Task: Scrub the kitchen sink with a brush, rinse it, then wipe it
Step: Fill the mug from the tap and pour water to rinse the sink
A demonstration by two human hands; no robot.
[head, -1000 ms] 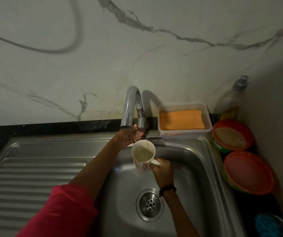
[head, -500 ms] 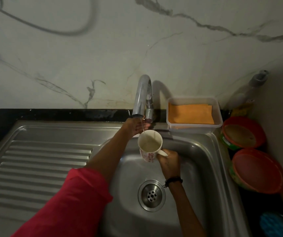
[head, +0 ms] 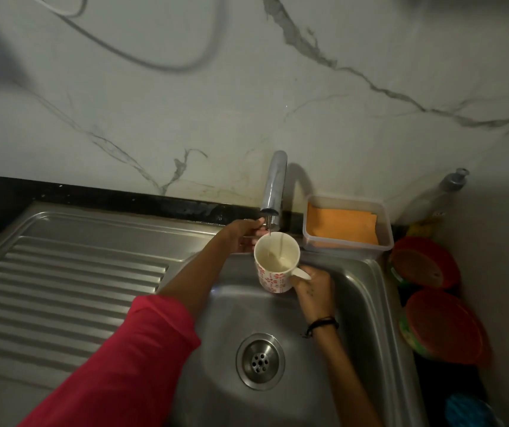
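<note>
A marble-veined wall (head: 277, 103) backs a dim steel sink (head: 379, 303) with a ribbed drainboard (head: 68, 282) to its left, set in a dark surface (head: 16, 192). The right hand (head: 314, 288) has its grip curled round the handle of a white mug (head: 274, 266) with red flowers, holding it upright and directly under the tap (head: 274, 186), so a thin stream falls inside; a little water already pools at the bottom. That placement suggests the mug is being filled to pour over the basin, so this looks like the rinse step. The left hand (head: 240, 234) reaches to the base of the tap, behind the mug, probably to work the valve; the mug rim and the spout cover its fingertips, so I cannot tell whether that grip is clamped on a lever or merely resting there.

The drain (head: 260, 360) sits uncovered below. An orange cloth (head: 339, 226) waits folded in a clear tub (head: 385, 241) on the sink's back rim, within reach for the wiping. Right of the sink stand two red-lidded tubs (head: 431, 303) and a pump bottle (head: 444, 192), all murky in shadow. A blue thing (head: 468, 411) at the bottom right corner is cut off by the frame; it could be the brush, but that is not certain.
</note>
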